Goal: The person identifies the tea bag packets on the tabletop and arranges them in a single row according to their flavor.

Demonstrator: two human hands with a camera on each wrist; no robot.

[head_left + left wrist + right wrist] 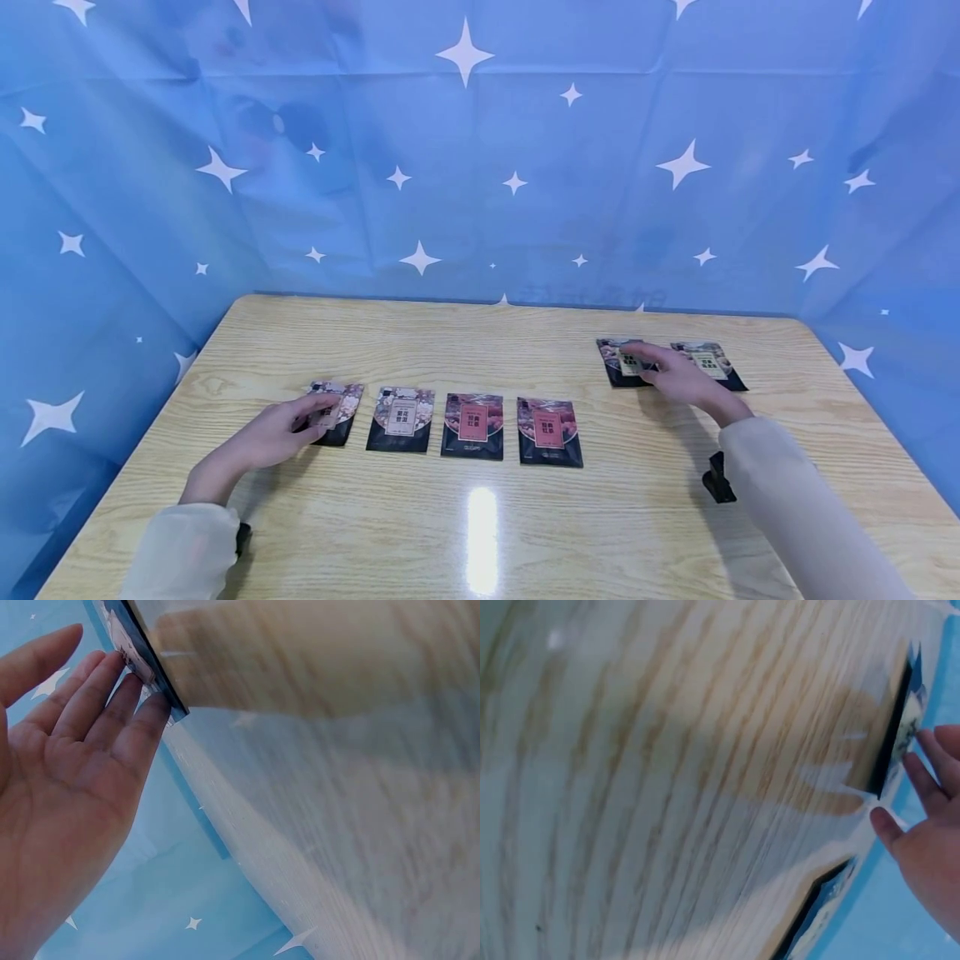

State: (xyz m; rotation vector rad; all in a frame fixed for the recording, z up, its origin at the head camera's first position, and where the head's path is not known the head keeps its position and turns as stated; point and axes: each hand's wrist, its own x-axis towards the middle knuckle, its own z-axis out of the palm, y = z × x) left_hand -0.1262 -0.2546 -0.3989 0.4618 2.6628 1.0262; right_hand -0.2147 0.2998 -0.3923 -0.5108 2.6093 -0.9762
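Note:
My left hand (272, 430) reaches over the leftmost sachet (348, 405), black below with a pale floral print above. In the left wrist view its fingers (97, 712) are nearly straight and touch that sachet (150, 660). My right hand (688, 380) lies over a dark sachet with a yellowish label (612, 367) at the back right. Its extended fingers (926, 784) meet the face of that sachet (900, 727) in the right wrist view. Just right of it is a matching sachet (716, 363), partly hidden by the hand.
Between the hands lie a floral sachet (400, 420) and two red-labelled sachets, the left one (472, 427) and the right one (549, 432), in a row. The wooden table (420, 525) ends at a blue star-printed cloth (465, 167) behind.

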